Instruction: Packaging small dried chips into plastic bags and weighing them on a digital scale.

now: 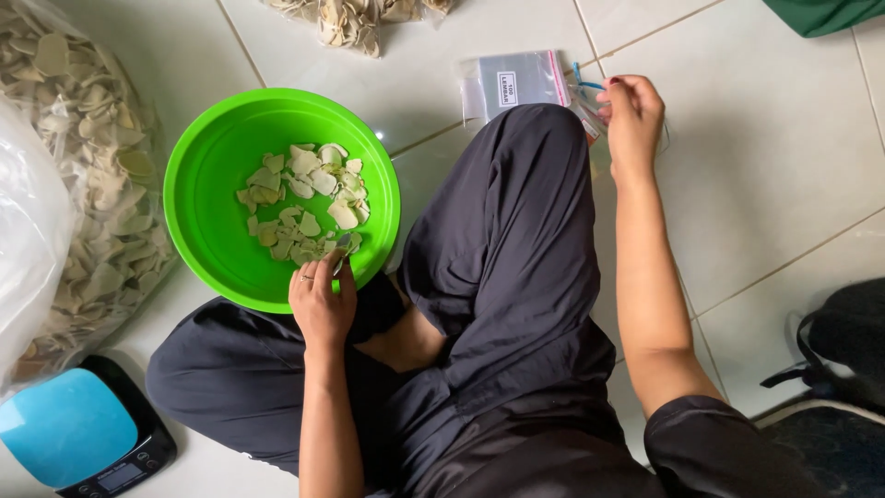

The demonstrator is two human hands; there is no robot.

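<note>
A bright green plastic bowl [207, 231] sits on the tiled floor in front of my crossed legs, holding several pale dried slices [304, 198]. My left hand [321, 300] rests at the bowl's near rim, fingers pinched on a small clear plastic piece, a ring on one finger. My right hand [630, 118] reaches out past my raised knee to a stack of small clear zip bags [516, 85] on the floor, fingertips closed on the edge of a bag at the stack's right side.
A large clear sack of dried slices [88, 157] lies at the left. A digital scale with a blue top [78, 429] stands at the lower left. Another bag of slices [355, 18] lies at the top, a black bag [843, 341] at the right.
</note>
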